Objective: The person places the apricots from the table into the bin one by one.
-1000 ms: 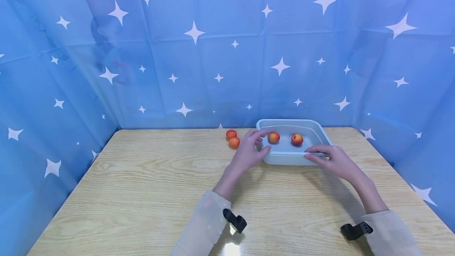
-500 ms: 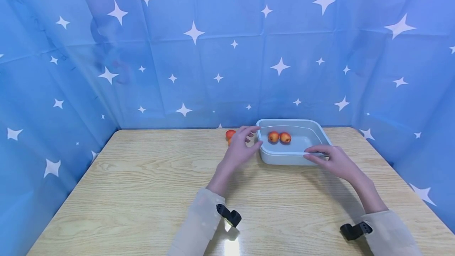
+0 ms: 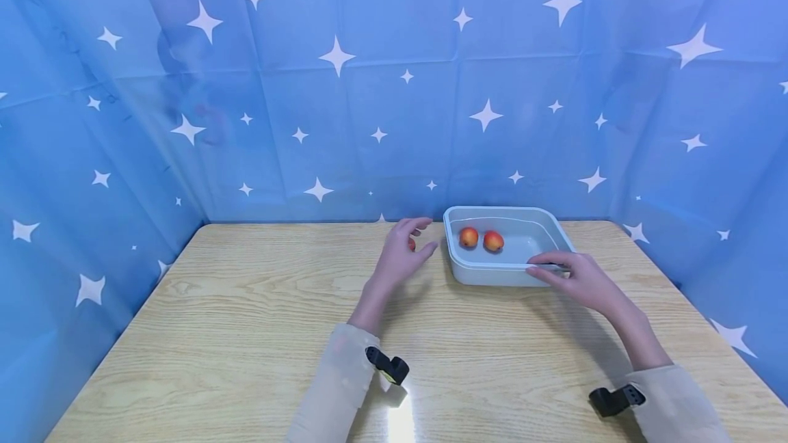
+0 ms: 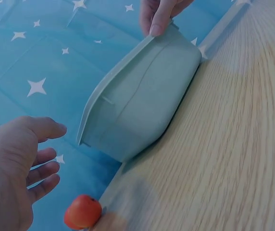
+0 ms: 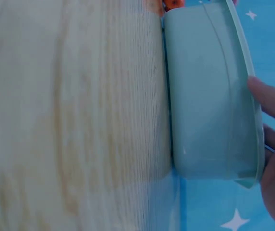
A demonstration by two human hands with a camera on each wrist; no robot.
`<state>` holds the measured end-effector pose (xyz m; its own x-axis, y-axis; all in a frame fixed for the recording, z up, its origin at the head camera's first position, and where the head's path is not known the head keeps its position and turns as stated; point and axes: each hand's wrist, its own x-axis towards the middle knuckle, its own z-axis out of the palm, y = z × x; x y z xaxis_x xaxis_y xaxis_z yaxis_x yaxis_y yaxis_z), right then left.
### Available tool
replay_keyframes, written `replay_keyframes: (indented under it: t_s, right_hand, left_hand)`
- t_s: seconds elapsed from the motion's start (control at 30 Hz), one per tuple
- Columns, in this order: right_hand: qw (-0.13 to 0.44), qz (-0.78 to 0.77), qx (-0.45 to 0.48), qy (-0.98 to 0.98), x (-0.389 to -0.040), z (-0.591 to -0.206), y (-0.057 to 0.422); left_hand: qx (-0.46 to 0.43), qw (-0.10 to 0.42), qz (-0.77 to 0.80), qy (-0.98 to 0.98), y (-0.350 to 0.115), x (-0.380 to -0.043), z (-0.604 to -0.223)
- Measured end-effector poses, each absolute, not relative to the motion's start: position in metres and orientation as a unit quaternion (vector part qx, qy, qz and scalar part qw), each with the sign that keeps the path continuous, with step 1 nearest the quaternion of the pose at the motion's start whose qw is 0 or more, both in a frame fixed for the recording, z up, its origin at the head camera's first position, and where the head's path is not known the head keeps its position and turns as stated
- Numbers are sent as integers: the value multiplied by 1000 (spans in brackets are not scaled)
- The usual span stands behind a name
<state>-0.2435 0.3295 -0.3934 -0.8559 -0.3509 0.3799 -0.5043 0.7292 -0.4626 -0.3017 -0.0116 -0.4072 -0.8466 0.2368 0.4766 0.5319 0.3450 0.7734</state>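
The pale blue-grey plastic box (image 3: 501,277) stands at the back right of the table. Its near right rim is pinched between the thumb and fingers of my right hand (image 3: 577,280). Inside the box, on its left side, lie two small red-and-yellow fruits, one fruit (image 3: 468,237) left of the other fruit (image 3: 493,240). My left hand (image 3: 397,253) is left of the box with thumb and fingers spread apart, holding nothing. Behind it a red-orange fruit (image 3: 412,244) peeks out, mostly covered. The left wrist view shows red-orange fruit (image 4: 83,211) on the table below the fingers.
The wood-grain table (image 3: 246,333) ends at the back against a blue curtain (image 3: 369,87) with white stars. The curtain also hangs along both sides. Each sleeve carries a black wrist camera, one camera (image 3: 388,366) on the left and one (image 3: 618,400) on the right.
My left hand has moved left from over the box rim to the fruit on the table, now covering it. The right-hand fruit in the box has shifted left. My right hand stays put.
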Motion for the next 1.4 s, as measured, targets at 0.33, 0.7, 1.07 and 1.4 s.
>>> replay_keyframes:
  t_s: [0.33,0.7,1.07,1.4]
  right_hand:
    - [140,284,238,-918,-244,-393,329]
    - [135,283,232,-921,-244,-393,329]
    - [130,282,226,-923,-244,-393,329]
    - [132,282,228,-923,-244,-394,329]
  left_hand:
    - [-180,132,-482,-847,-22,-308,-417]
    - [-165,115,-474,-857,-30,-311,-424]
    - [-178,117,-450,-867,-34,-315,-431]
    - [-168,97,-407,-893,-36,-317,-436]
